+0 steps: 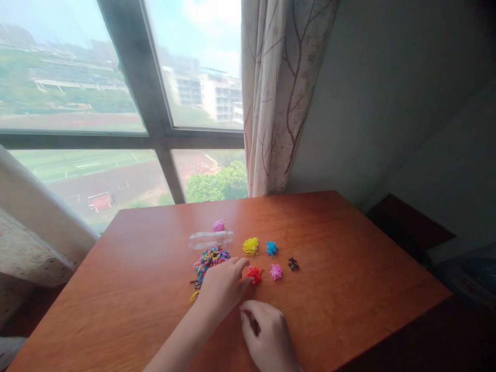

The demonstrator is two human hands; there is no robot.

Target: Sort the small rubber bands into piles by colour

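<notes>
My left hand [222,287] lies over the near edge of a mixed pile of small coloured rubber bands [211,258]. Its fingers are pressed together and their tips touch a small red pile [256,274]. My right hand [267,333] rests on the table just in front of the left. Its fingers are curled around something small and dark that I cannot make out. Beyond the hands sit separate little piles: yellow [250,246], blue [272,248], pink [276,271] and black [293,264].
A clear plastic bottle [210,240] lies on its side behind the mixed pile, with a purple clump [219,225] beside it. The wooden table [349,268] stands against a window [116,103] and a patterned curtain [279,103]. Dark furniture stands off the table's right edge.
</notes>
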